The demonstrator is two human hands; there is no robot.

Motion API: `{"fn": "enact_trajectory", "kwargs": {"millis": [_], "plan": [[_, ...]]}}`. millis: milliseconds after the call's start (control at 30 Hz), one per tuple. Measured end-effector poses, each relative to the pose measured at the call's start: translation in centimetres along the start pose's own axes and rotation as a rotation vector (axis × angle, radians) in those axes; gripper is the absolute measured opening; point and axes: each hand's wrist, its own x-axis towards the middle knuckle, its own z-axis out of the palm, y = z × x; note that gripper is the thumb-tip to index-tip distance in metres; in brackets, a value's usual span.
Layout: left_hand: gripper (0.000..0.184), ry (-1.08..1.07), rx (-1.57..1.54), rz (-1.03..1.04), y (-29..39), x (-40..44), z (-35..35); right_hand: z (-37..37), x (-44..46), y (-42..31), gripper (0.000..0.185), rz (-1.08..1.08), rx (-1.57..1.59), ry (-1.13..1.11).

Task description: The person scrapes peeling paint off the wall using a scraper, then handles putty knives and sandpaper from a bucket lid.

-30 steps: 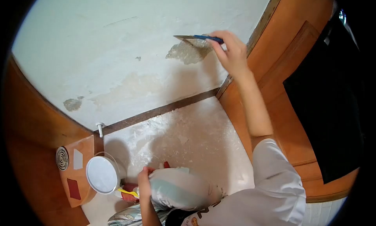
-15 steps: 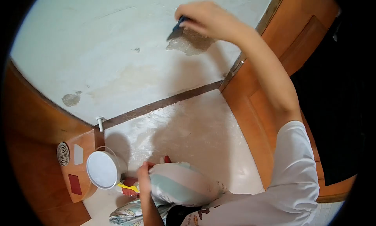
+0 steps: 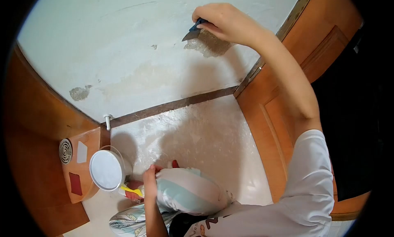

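Note:
My right hand point(image 3: 219, 21) is closed round the blue handle of a putty knife point(image 3: 191, 35), up at the wall point(image 3: 135, 40). Its metal blade lies by the upper left edge of a bare, peeled patch point(image 3: 211, 44); whether it touches the wall I cannot tell. The hand covers part of the handle. Low in the view, my left hand point(image 3: 150, 181) rests against my bent knee in striped trousers, fingers laid along it, with nothing visible in them.
A white lidded bucket point(image 3: 106, 170) stands left of my knee, beside a yellow tool point(image 3: 132, 190) on a red-and-white packet. A wooden box point(image 3: 91, 144) is behind the bucket. White flakes dot the floor point(image 3: 172, 118). A wooden door point(image 3: 262, 126) borders the right. A smaller peeled spot point(image 3: 80, 93) marks the wall.
The view has shifted slightly, so wall and floor sit a little differently. My right hand and the putty knife stay near the same peeled patch. My left hand remains on the knee.

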Motion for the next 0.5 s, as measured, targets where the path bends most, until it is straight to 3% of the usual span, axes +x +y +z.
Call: {"fn": "enact_trajectory", "kwargs": {"millis": [500], "plan": [[0.052, 0.026, -0.03, -0.004, 0.1, 0.3, 0.1, 1.3, 0.5, -0.3, 0.013, 0.008, 0.006, -0.087]]}}
